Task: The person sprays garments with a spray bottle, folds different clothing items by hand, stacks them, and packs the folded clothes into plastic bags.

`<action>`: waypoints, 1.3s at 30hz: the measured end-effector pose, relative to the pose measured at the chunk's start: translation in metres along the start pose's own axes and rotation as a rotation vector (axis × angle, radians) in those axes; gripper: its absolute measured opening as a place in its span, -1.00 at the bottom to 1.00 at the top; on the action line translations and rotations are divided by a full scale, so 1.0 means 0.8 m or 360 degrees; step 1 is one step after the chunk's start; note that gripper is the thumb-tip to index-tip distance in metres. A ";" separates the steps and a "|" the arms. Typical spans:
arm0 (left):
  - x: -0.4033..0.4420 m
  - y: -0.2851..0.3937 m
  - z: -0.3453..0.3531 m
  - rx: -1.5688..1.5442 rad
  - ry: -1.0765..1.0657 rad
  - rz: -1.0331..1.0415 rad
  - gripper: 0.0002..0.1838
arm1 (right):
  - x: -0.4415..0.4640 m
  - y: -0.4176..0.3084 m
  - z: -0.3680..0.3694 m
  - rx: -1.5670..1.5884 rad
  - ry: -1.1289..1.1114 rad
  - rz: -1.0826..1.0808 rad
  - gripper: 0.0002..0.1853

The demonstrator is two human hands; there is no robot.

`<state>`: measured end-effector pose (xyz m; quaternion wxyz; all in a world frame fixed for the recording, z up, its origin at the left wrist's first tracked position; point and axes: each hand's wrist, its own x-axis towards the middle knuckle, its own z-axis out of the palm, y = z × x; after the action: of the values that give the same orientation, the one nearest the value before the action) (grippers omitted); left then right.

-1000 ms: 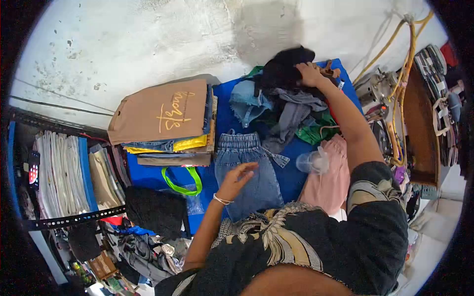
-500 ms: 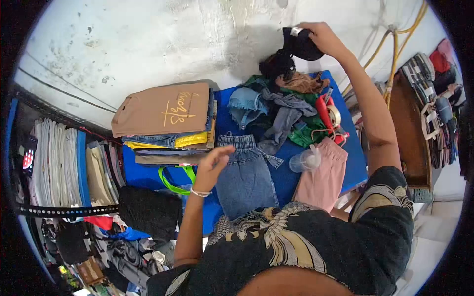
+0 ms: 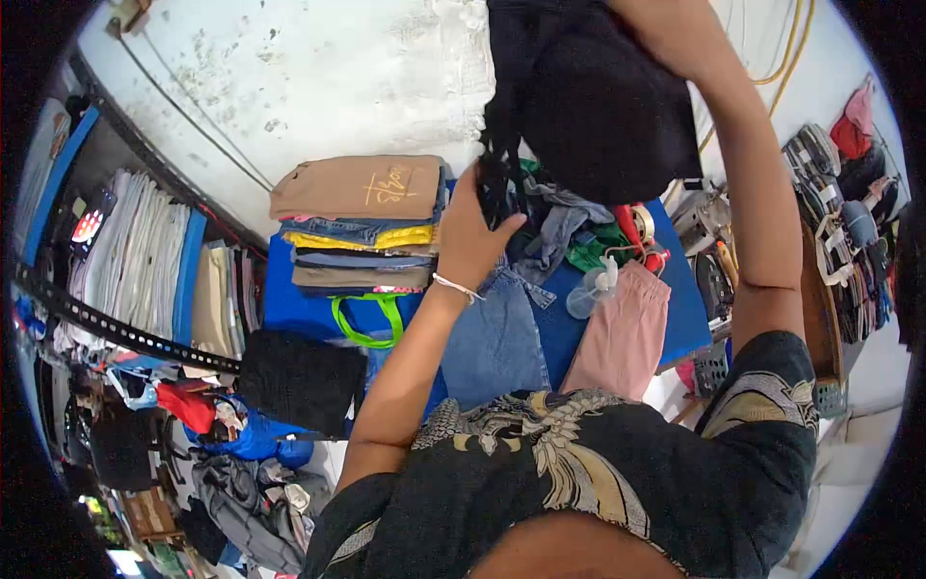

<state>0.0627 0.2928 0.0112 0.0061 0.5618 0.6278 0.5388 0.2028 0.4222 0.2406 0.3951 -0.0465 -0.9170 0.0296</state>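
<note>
A black piece of clothing [image 3: 608,116] looms large near the camera. It has a rounded, cup-like part and dark fringe or straps dangling on its left. My right hand [image 3: 670,39] holds it up from the top right, its fingertips hidden behind the cloth or out of frame. Beside the dangling strands is my left hand [image 3: 475,236], thumb stretched away from the other fingers, which the strands partly cover. Blue denim bottoms [image 3: 497,338] lie beneath that hand on the blue tabletop [image 3: 690,323]. Behind the black cloth sits a jumble of grey and green garments [image 3: 555,236].
A folded stack topped by a brown shirt [image 3: 338,188] stands at the left. Pink pants [image 3: 622,333], a clear plastic cup [image 3: 584,301] and a tape roll [image 3: 640,224] lie at the right. Shelved packs [image 3: 135,261] and black cloth [image 3: 299,381] are further left.
My right hand has brought the black piece of clothing up and closer to the camera. My left hand has moved up and right to its dangling strands. The view has shifted.
</note>
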 end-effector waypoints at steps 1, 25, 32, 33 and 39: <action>-0.005 -0.007 -0.003 -0.0058 -0.0022 -0.0112 -0.20 | 0.001 -0.005 -0.006 -0.0009 0.0019 0.0006 -0.71; -0.069 0.001 -0.072 -0.0596 0.0049 -0.0521 -0.73 | -0.207 -0.074 0.183 0.1336 -0.0229 0.1029 -0.74; -0.070 -0.038 -0.060 -0.0793 0.0359 -0.0813 -0.79 | -0.207 -0.105 0.149 0.0104 0.0246 0.0557 -0.78; -0.067 -0.025 -0.062 -0.0792 0.0365 -0.0817 -0.79 | -0.212 -0.118 0.149 0.0010 0.0239 0.0298 -0.74; -0.103 -0.003 -0.040 0.0216 0.0324 0.0447 -0.59 | -0.226 -0.186 0.196 0.0241 -0.0204 0.0777 -0.67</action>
<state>0.0720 0.2133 -0.0265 -0.1706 0.5855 0.5754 0.5449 0.2029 0.2523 0.0161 0.3198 -0.2349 -0.8969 0.1954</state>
